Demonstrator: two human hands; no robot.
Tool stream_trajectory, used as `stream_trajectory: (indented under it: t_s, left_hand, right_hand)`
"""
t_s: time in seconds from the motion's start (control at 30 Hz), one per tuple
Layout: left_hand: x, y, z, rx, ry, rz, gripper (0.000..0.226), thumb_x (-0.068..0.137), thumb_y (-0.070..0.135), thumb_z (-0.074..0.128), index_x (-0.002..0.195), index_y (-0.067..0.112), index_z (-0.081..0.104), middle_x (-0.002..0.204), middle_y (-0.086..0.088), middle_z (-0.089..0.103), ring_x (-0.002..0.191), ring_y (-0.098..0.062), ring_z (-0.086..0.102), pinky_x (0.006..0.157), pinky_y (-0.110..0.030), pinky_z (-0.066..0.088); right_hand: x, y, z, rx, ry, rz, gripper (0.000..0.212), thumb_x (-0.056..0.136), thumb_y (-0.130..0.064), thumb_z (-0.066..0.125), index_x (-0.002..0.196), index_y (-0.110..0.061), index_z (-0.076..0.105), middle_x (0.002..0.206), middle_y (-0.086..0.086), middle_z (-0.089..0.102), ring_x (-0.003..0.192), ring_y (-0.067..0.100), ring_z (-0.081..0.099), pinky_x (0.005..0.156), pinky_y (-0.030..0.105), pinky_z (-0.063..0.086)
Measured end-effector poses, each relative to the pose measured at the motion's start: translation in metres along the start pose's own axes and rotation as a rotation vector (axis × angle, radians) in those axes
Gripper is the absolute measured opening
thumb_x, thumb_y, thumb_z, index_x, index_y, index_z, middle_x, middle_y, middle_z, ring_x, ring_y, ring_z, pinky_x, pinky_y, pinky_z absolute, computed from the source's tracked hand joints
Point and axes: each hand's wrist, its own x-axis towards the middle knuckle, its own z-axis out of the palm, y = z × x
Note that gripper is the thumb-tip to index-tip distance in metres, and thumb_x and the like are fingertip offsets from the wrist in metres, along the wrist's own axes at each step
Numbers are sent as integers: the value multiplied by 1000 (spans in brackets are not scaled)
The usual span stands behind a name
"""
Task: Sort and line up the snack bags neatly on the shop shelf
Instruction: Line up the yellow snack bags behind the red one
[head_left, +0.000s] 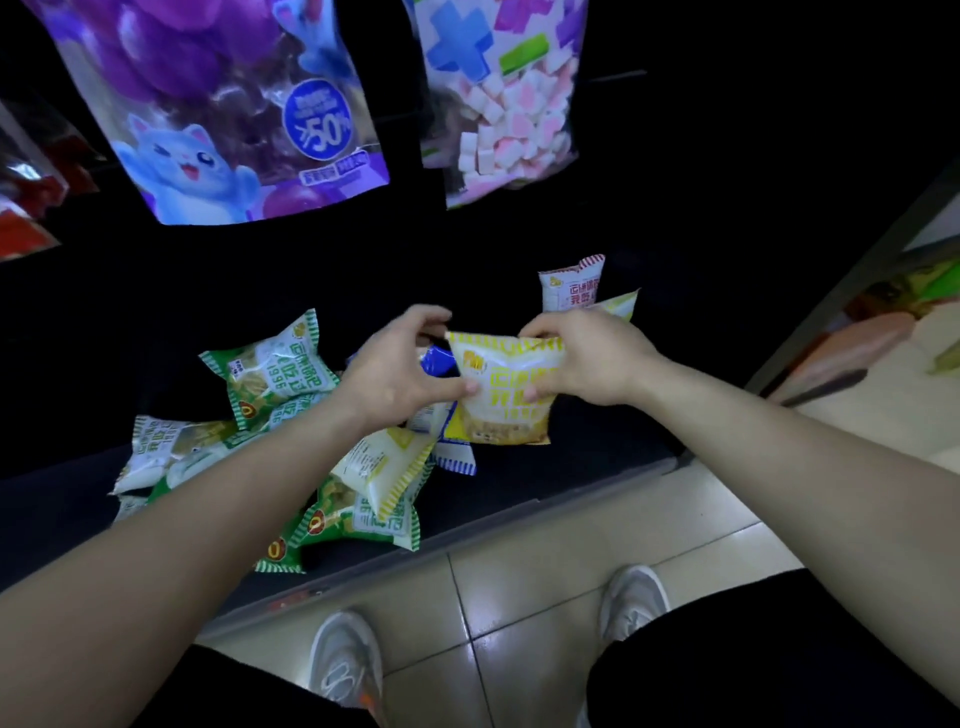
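While the yellow snack bag (511, 395) is held upright over the dark shelf (597, 457), both hands pinch it near its top. The left grip (400, 374) is closed on its left edge and the right grip (582, 358) on its right edge, thumbs on the printed front. A blue bag (436, 361) peeks out just behind the left grip. To the left, green bags (275, 374) lie in a loose, overlapping heap on the shelf, a yellow-striped bag (387, 467) on top near the front edge. Further back on the right a red-trimmed bag (571, 283) stands upright. Above hang a purple bag (223, 114) and a bag of pink-and-white cubes (504, 104) — below, grey shoes (345, 660) on floor tiles (545, 551).
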Motion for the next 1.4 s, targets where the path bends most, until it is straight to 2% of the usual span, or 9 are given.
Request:
stream_trajectory:
  t_s: [0.23, 0.33, 0.4, 0.53, 0.7, 0.93, 1.1, 1.3, 1.4]
  left_hand:
    - [21, 29, 49, 478, -140, 75, 87, 66, 60, 80, 142, 30, 48, 140, 4, 54, 127, -21, 49, 94, -40, 49]
    - [38, 35, 71, 454, -86, -12, 84, 65, 64, 79, 137, 27, 54, 132, -1, 60, 120, -22, 54, 84, -34, 50]
    - [53, 38, 86, 406, -72, -68, 82, 66, 62, 79, 136, 26, 55, 125, -2, 63, 112, -21, 58, 74, -30, 46]
    - [90, 37, 121, 329, -50, -114, 79, 67, 62, 79, 134, 27, 56, 112, -2, 69, 96, -18, 62, 67, -29, 47]
    - [140, 44, 176, 259, -77, -171, 75, 69, 56, 81, 135, 31, 55, 113, 0, 68, 100, -22, 64, 68, -29, 48]
    - [195, 51, 234, 225, -62, -175, 73, 71, 51, 82, 136, 32, 53, 118, -4, 65, 103, -26, 64, 77, -38, 57]
    - [204, 40, 253, 242, -156, -187, 76, 73, 43, 83, 139, 25, 51, 130, -7, 57, 115, -27, 58, 88, -42, 54]
    - [196, 35, 255, 296, -126, -170, 80, 73, 50, 80, 138, 22, 43, 133, -5, 51, 115, -28, 57, 76, -38, 49]
    - [193, 36, 239, 314, -200, -140, 87, 71, 54, 79, 142, 24, 38, 138, -3, 47, 122, -26, 51, 88, -45, 52]
  right_hand:
    - [-7, 24, 5, -117, -82, 4, 78, 66, -59, 83, 135, -41, 53, 127, -2, 61, 119, 21, 53, 89, 39, 48]
    - [-11, 55, 5, 26, 17, 81, 92, 70, -54, 83, 148, -33, 40, 143, -3, 52, 129, 21, 49, 98, 42, 47]
    - [-14, 84, 4, 108, 102, 174, 95, 74, -57, 78, 151, -25, 32, 140, 0, 54, 125, 22, 52, 98, 44, 48]
    - [-25, 140, 10, 96, -9, 327, 84, 83, -51, 72, 149, -16, 33, 131, 7, 57, 119, 25, 55, 97, 44, 48]
    - [-37, 186, 31, 39, -176, 416, 87, 83, -52, 69, 153, -18, 27, 135, 8, 56, 124, 26, 53, 101, 42, 47]
    - [-39, 204, 53, -32, -308, 381, 84, 86, -54, 65, 153, -20, 26, 136, 6, 52, 123, 26, 53, 99, 42, 48]
    - [-32, 198, 61, -43, -370, 366, 79, 85, -55, 64, 147, -19, 33, 134, 5, 50, 122, 27, 52, 99, 45, 47]
    - [-29, 183, 62, -93, -392, 339, 75, 86, -54, 64, 146, -20, 36, 138, 6, 47, 126, 28, 50, 99, 44, 47]
    - [-28, 171, 57, -132, -393, 321, 72, 87, -53, 63, 145, -19, 37, 139, 5, 47, 126, 27, 50, 97, 43, 48]
